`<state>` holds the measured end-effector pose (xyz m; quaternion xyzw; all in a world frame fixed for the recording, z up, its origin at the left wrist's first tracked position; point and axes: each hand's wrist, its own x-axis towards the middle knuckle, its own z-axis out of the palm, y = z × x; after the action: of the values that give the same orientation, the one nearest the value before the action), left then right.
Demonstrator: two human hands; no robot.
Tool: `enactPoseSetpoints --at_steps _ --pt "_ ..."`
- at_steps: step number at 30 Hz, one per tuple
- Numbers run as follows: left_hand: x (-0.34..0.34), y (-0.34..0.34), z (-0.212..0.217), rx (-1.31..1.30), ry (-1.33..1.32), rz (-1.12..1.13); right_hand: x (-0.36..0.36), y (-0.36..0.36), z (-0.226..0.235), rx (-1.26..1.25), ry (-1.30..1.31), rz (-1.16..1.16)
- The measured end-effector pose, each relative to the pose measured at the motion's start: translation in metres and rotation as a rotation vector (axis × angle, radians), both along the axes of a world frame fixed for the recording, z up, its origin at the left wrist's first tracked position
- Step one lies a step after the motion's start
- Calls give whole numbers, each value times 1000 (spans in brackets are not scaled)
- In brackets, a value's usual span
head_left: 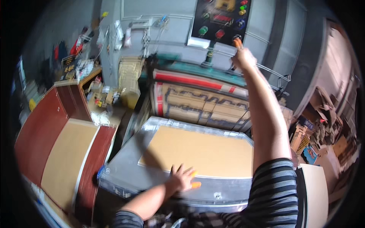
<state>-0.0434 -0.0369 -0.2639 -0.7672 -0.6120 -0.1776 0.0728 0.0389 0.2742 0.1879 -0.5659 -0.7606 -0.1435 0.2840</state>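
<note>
With the clock centred on the tan board, the broad grey metal bed (123,163) spreads beneath it, showing a bare margin, widest from 8 to 10 o'clock, and a slimmer strip along 6 o'clock. At 9 o'clock stands a red-brown bench (42,121), parted from the bed by a dark gap; a fibre sheet (72,159) lies along it. The tan board (201,152) itself rests flat on the bed, its far edge clear of the bed's rim; its 3 o'clock end runs up to the right arm, which hides what is beyond. Past the far rim, at 12 o'clock, rises a tilted die board (190,108) in a red and white frame. Around 3 o'clock a heap of scrap (323,121) crowds that side, with pale sheets (315,190) at 4. Farther off at 12, a black control panel (228,26) carries coloured buttons. The left hand (182,179), at 7 o'clock, is palm down, fingers spread and grasping nothing, over the board's near edge. Up at 1 o'clock, the right hand (244,57) reaches to the panel's lower edge; whether it grips a control there cannot be told. Orange finger covers (195,185) show on both hands.
</note>
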Motion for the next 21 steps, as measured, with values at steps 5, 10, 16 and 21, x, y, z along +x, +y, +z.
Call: enactPoseSetpoints --at_steps 5,10,16,21 --pt "10 -3 49 -463 -127 -5 25 18 8 138 -53 202" --pt "8 -3 73 -725 3 57 45 -62 -27 361 144 556" --pt "-25 96 126 -729 -64 -130 139 -190 -88 316 153 828" --pt "-72 185 201 -160 129 166 254 -274 -108 314 18 648"
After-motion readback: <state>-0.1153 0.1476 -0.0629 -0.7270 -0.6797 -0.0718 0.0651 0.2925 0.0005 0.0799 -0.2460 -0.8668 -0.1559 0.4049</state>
